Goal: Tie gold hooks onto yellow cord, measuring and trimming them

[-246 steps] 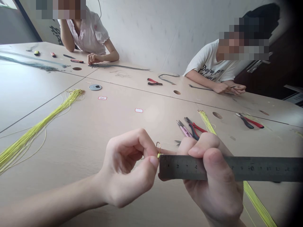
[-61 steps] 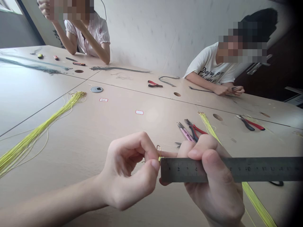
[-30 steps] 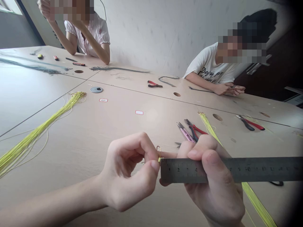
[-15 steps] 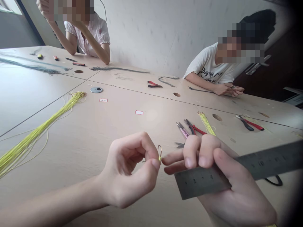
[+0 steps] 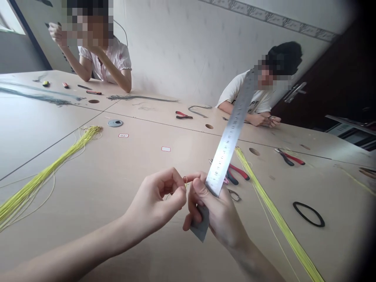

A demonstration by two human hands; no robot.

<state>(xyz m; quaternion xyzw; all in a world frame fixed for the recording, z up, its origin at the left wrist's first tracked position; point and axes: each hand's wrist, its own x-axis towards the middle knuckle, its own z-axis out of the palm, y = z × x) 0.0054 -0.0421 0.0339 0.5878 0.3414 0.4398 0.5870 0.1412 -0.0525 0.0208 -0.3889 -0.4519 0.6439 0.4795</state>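
Observation:
My left hand (image 5: 160,197) pinches a small fish hook (image 5: 185,179) between thumb and forefinger, with a bit of yellow line at its shank. Close beside it on the right, my right hand (image 5: 216,207) grips a steel ruler (image 5: 227,150), which slants up and to the right. The ruler's lower end pokes out below my fingers. My right forefinger reaches across to the hook; whether it touches is too small to tell. Behind the ruler lie red-handled pliers (image 5: 239,171), partly hidden, and small scissors whose finger loop (image 5: 234,195) shows.
Yellow line bundles lie at left (image 5: 64,160) and right (image 5: 276,211). A black oval band (image 5: 308,214) and more pliers (image 5: 289,157) rest at right. Two people sit across the table, near grey strands (image 5: 143,98), a cutter (image 5: 94,93) and other pliers (image 5: 184,115).
The ruler has swung from nearly level to steeply upright in my right hand, which has turned and moved left. My left hand keeps its pinch on the hook. The view has shifted slightly.

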